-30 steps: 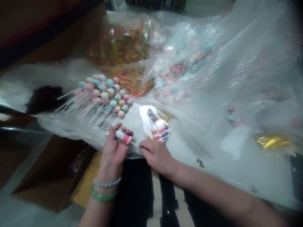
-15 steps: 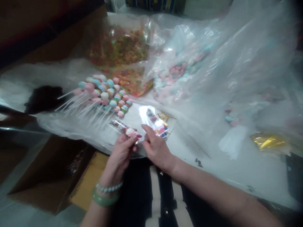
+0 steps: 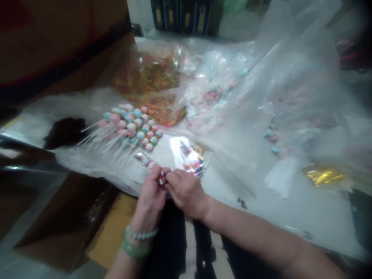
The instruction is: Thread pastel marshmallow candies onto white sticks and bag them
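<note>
Viewing remotely via head cam. L hand (image 3: pixel 149 197) and R hand (image 3: pixel 186 192) meet at the near edge of the plastic sheet (image 3: pixel 87 162), fingers narrowed to a tight pinch. Both are on 1 wrapped candy stick (image 3: pixel 147 161), held low in front of the body. Its clear sleeve runs up-left out of the pinch; the candy end (image 3: pixel 162 180) is mostly hidden by the fingers. Cannot tell if the sleeve mouth is closed.

Handling note: keep the pinch firm, gather the film evenly around the stick, and keep the stick straight so the candy doesn't crack.

Count: hands 2, same person. Wrapped stick in hand 1. Unwrapped candy sticks (image 3: pixel 130 126) in a fanned pile, up-left of hands: approx 12+, overlapped, no exact qty. Printed clear sleeves (image 3: pixel 187 157): 1 small stack just beyond R hand, qty n/a. Gold twist ties (image 3: pixel 199 149): small bunch touching stack, uncountable. Bulk bags 2: orange-green candy bag (image 3: pixel 147 75), pink-blue candy bag (image 3: pixel 210 100). Gold foil (image 3: pixel 324 175): 1 piece, far right. L wrist: 1 bead bracelet (image 3: pixel 142 233), 1 green bangle (image 3: pixel 134 251).
</note>
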### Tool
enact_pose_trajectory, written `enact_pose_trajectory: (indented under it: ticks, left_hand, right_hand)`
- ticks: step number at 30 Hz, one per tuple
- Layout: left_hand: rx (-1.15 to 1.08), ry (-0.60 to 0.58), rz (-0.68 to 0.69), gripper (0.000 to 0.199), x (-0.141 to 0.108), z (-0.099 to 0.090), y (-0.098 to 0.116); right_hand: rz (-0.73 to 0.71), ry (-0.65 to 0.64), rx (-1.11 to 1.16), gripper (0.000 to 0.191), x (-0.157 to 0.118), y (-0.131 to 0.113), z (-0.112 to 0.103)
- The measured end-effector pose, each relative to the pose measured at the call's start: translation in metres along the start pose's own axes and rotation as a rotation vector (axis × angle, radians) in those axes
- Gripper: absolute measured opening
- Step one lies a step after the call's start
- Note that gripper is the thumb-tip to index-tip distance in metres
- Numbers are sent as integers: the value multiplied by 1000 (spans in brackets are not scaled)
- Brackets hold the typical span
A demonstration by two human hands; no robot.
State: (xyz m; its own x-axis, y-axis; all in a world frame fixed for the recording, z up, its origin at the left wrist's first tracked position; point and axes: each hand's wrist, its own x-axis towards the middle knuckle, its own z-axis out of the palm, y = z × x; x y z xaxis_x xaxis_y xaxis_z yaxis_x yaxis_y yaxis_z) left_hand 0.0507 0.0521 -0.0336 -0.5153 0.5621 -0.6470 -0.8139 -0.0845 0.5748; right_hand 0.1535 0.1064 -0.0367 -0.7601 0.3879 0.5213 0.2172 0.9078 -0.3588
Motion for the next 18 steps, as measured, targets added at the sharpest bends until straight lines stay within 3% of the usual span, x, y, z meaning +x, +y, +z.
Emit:
enact_pose_trajectory:
  ticks: [3, 5, 9, 12, 14, 16, 18]
  left_hand:
    - [-34, 13, -37, 25, -6, 14, 0]
    - [-44, -28, -86, 25, -11, 20, -2]
    - [-24, -147, -127, 17, -13, 16, -6]
    - [163, -260, -87, 46, -11, 4, -6]
    - [329, -289, -35, 56, -8, -5, -2]
    - [456, -242, 116, 40, -7, -11, 3]
    - [521, -185, 269, 26, -7, -13, 6]
  right_hand:
    - [3, 8, -67, 18, 7, -5, -2]
    - [117, -46, 92, 19, 13, -1, -2]
    - [751, -215, 927, 10, 19, 13, 1]
    - [1003, -322, 1381, 7, 17, 21, 0]
    - [1040, -329, 1461, 12, 14, 23, -5]
    - [1023, -253, 1350, 13, 12, 22, -13]
    - [950, -91, 1171, 13, 14, 21, -20]
